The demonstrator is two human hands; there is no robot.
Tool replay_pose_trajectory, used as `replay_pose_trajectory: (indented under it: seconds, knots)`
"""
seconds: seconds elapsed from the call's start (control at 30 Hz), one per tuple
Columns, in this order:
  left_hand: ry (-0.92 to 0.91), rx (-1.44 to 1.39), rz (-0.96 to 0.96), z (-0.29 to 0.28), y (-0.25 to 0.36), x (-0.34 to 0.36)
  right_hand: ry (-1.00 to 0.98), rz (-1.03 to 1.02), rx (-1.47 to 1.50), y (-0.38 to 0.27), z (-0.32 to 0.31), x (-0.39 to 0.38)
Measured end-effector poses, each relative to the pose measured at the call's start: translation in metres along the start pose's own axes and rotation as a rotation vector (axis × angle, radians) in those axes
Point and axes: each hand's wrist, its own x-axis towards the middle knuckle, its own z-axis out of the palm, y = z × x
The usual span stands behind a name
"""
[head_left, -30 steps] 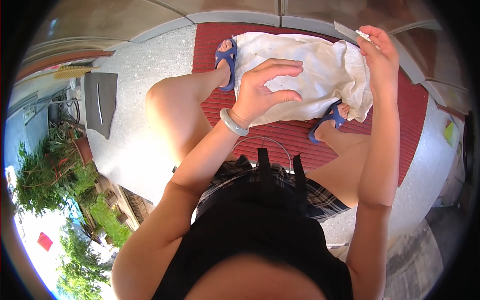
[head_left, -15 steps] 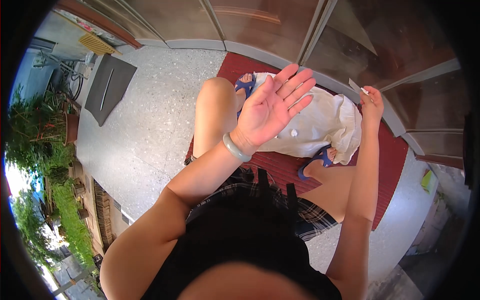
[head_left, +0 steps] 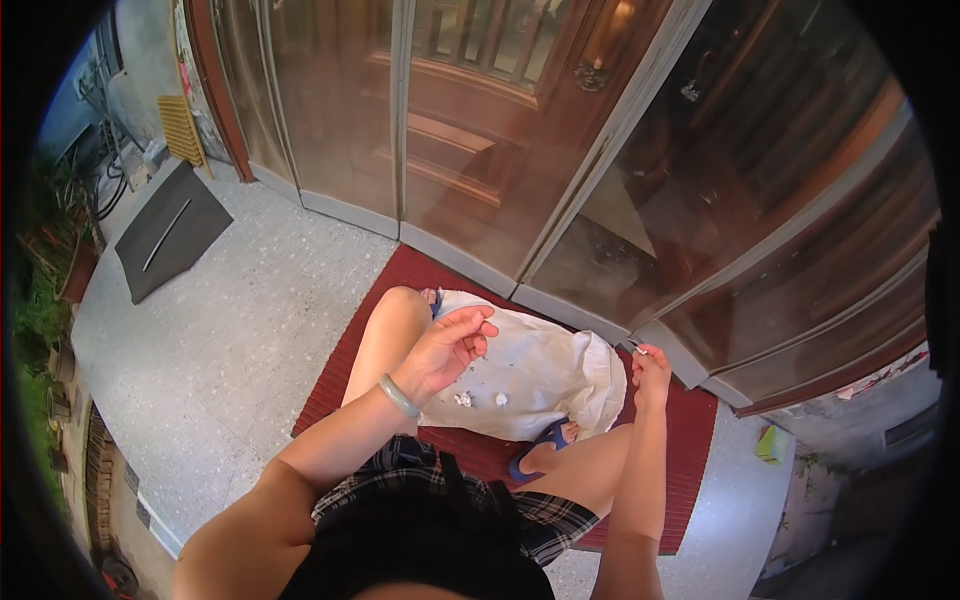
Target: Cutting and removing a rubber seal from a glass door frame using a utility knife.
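My left hand (head_left: 450,352), with a pale bangle (head_left: 400,396) at the wrist, is raised over a white cloth (head_left: 525,355) spread between my feet. Its fingers curl in and the thumb presses toward the forefinger; whatever is between them, if anything, is too small to make out. At the cloth's right edge, my right hand (head_left: 651,378) is closed on a small knife (head_left: 638,348) with a white handle and a thin blade, partly hidden by the fingers. On the cloth lie small white crumpled bits (head_left: 501,399) and a few dark specks.
A red ribbed mat (head_left: 330,385) lies under the cloth and my feet in blue sandals (head_left: 525,462). Glazed door panels (head_left: 480,200) stand just beyond. On the speckled floor, a dark grey board (head_left: 175,230) lies at left, a green-yellow box (head_left: 770,445) at right.
The left hand has gone from flat, palm up and fingers spread, to curled with the fingertips together. The right hand still grips the knife. The view has tilted up toward the doors.
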Motion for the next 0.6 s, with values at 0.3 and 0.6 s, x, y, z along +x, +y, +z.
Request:
replay_pose_trajectory:
  seconds: [0.3,0.6]
  knots:
    - [-0.208,0.183,0.029,-0.007,0.022,0.041,-0.033,0.0,0.037,-0.013,-0.011,0.009]
    - [-0.07,0.298,-0.059,0.022,0.02,0.167,0.081,0.104,0.21,0.013,0.009,0.008]
